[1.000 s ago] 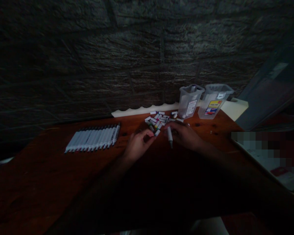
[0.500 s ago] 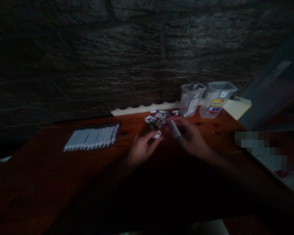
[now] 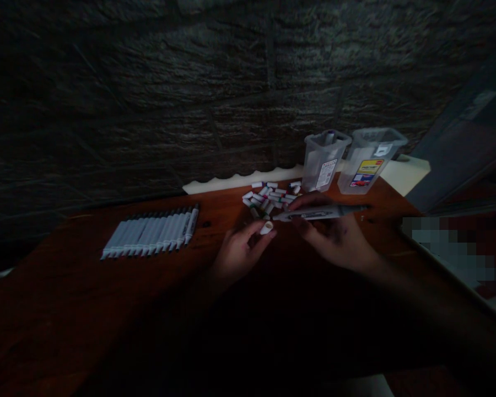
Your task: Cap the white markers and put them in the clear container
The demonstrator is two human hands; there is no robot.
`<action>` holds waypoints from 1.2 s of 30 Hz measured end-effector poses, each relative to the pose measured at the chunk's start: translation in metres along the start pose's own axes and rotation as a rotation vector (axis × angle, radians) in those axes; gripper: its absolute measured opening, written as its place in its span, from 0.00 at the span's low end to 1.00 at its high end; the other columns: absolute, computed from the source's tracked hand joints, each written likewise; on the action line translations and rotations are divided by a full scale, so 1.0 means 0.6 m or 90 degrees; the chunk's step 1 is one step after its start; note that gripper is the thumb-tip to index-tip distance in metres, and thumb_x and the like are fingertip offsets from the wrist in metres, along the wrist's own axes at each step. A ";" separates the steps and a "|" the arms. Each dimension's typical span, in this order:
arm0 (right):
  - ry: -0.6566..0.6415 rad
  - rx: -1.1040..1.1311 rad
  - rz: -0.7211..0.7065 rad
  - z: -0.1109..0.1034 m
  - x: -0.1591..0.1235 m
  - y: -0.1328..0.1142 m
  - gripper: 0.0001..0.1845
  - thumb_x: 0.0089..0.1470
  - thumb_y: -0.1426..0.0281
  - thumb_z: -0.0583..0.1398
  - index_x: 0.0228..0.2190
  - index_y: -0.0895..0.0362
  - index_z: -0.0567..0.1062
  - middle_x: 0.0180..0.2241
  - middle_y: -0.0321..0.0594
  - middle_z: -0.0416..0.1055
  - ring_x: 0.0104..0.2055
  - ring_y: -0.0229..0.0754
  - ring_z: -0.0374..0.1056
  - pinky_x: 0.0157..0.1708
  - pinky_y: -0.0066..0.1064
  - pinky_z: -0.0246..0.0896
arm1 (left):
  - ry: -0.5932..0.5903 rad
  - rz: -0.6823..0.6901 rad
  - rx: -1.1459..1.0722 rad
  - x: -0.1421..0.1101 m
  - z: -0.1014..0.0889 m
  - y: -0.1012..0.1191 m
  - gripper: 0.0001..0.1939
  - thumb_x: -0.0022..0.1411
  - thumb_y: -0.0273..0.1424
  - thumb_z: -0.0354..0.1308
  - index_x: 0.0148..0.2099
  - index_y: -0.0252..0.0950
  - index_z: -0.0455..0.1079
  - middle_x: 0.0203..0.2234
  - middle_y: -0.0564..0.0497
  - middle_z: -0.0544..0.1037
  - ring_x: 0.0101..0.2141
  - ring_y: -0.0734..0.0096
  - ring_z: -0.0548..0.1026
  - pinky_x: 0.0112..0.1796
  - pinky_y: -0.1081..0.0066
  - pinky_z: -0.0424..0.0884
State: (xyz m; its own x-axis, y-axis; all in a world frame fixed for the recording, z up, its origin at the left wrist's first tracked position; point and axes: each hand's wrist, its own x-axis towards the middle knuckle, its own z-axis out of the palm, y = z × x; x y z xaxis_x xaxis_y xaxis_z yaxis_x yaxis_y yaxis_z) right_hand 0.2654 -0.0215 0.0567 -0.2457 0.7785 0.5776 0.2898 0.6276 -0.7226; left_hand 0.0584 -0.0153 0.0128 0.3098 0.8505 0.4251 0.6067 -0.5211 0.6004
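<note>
Between thumb and fingers, my left hand (image 3: 240, 248) pinches a white marker cap (image 3: 267, 227), its open end facing up and to the right. My right hand (image 3: 334, 237) grips an uncapped marker (image 3: 324, 213) with a pale body and grey ends. The marker lies nearly level, one tip pointing left at the cap, a small gap apart from it. Just beyond both hands is a loose pile of white caps (image 3: 268, 201) with coloured ends. Off to the left, a row of several markers (image 3: 149, 232) lies side by side on the wooden table (image 3: 66, 309).
Two clear plastic containers (image 3: 318, 162) stand at the back right; the left one has a few markers in it. A pale wavy-edged strip (image 3: 240, 179) runs along the foot of the dark stone wall (image 3: 182, 94). A cream block (image 3: 409, 173) sits at the right corner.
My right hand has turned the marker from steeply slanted to nearly level, bringing its tip towards the cap. My left hand keeps holding the cap in nearly the same place.
</note>
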 end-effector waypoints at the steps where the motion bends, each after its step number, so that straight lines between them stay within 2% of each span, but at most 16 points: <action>1: -0.010 0.001 0.001 0.000 0.000 0.001 0.08 0.54 0.69 0.62 0.39 0.53 0.74 0.39 0.40 0.75 0.42 0.43 0.72 0.42 0.35 0.68 | -0.001 0.001 0.003 0.000 0.000 -0.001 0.11 0.64 0.37 0.57 0.45 0.39 0.74 0.29 0.53 0.81 0.24 0.74 0.74 0.26 0.73 0.70; 4: -0.053 0.005 -0.007 0.000 0.000 0.003 0.08 0.53 0.71 0.62 0.38 0.53 0.74 0.38 0.39 0.75 0.40 0.41 0.72 0.40 0.33 0.69 | 0.001 0.012 0.019 0.000 -0.001 -0.001 0.12 0.64 0.36 0.56 0.47 0.39 0.74 0.27 0.54 0.80 0.22 0.74 0.72 0.26 0.73 0.69; 8: -0.098 -0.005 -0.037 0.002 0.002 0.003 0.09 0.53 0.72 0.62 0.39 0.54 0.74 0.38 0.39 0.75 0.40 0.40 0.72 0.40 0.32 0.69 | 0.007 0.026 0.018 0.000 -0.001 0.003 0.12 0.64 0.36 0.56 0.47 0.38 0.74 0.31 0.52 0.81 0.26 0.73 0.75 0.27 0.73 0.70; 14: -0.090 -0.080 -0.127 0.005 0.005 -0.003 0.07 0.55 0.72 0.62 0.38 0.55 0.74 0.36 0.38 0.76 0.38 0.39 0.73 0.39 0.31 0.69 | -0.018 0.018 -0.003 0.000 -0.004 0.005 0.13 0.65 0.36 0.54 0.47 0.36 0.74 0.33 0.49 0.82 0.29 0.70 0.77 0.26 0.74 0.70; 18: -0.077 -0.159 -0.173 -0.014 0.012 -0.001 0.07 0.56 0.72 0.61 0.39 0.55 0.74 0.38 0.40 0.77 0.39 0.41 0.73 0.39 0.32 0.69 | -0.059 -0.021 -0.047 -0.002 -0.009 0.011 0.13 0.66 0.37 0.53 0.46 0.37 0.74 0.34 0.51 0.82 0.27 0.73 0.77 0.25 0.76 0.69; 20: 0.005 -0.211 -0.148 -0.033 0.019 0.009 0.06 0.57 0.71 0.60 0.38 0.55 0.75 0.37 0.41 0.76 0.38 0.42 0.73 0.38 0.34 0.69 | -0.074 -0.035 -0.081 -0.004 -0.010 0.017 0.13 0.66 0.38 0.54 0.46 0.38 0.74 0.37 0.51 0.82 0.30 0.72 0.78 0.27 0.76 0.71; 22: 0.120 -0.232 -0.080 -0.049 0.027 0.022 0.06 0.57 0.69 0.61 0.37 0.55 0.75 0.34 0.41 0.76 0.35 0.43 0.73 0.33 0.34 0.69 | -0.081 -0.040 -0.122 -0.004 -0.009 0.022 0.12 0.66 0.38 0.54 0.45 0.38 0.74 0.39 0.51 0.82 0.34 0.71 0.79 0.31 0.75 0.73; 23: 0.140 -0.226 -0.055 -0.053 0.030 0.028 0.06 0.57 0.67 0.61 0.37 0.55 0.75 0.33 0.41 0.76 0.33 0.43 0.73 0.31 0.33 0.69 | -0.082 -0.038 -0.143 -0.004 -0.008 0.023 0.12 0.66 0.38 0.54 0.45 0.38 0.74 0.39 0.51 0.82 0.36 0.70 0.79 0.34 0.74 0.73; 28: 0.099 -0.180 -0.022 -0.040 0.028 0.032 0.11 0.57 0.64 0.61 0.40 0.57 0.75 0.37 0.42 0.76 0.34 0.42 0.73 0.29 0.31 0.70 | -0.059 -0.033 -0.186 -0.001 -0.004 0.016 0.11 0.66 0.36 0.55 0.46 0.39 0.74 0.40 0.51 0.82 0.40 0.69 0.79 0.41 0.71 0.74; 36: 0.086 -0.094 0.028 -0.028 0.020 0.025 0.13 0.57 0.63 0.61 0.42 0.55 0.75 0.40 0.43 0.75 0.38 0.42 0.73 0.32 0.31 0.72 | -0.052 -0.021 -0.167 -0.003 -0.002 0.012 0.11 0.65 0.36 0.56 0.45 0.38 0.74 0.40 0.51 0.82 0.38 0.69 0.79 0.40 0.71 0.74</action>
State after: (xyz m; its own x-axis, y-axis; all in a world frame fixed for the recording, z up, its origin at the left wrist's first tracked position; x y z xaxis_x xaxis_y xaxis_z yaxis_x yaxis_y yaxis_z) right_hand 0.2822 -0.0025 0.0589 -0.1069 0.7932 0.5995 0.4330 0.5799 -0.6901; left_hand 0.0609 -0.0208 0.0169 0.3579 0.8646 0.3525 0.4100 -0.4847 0.7726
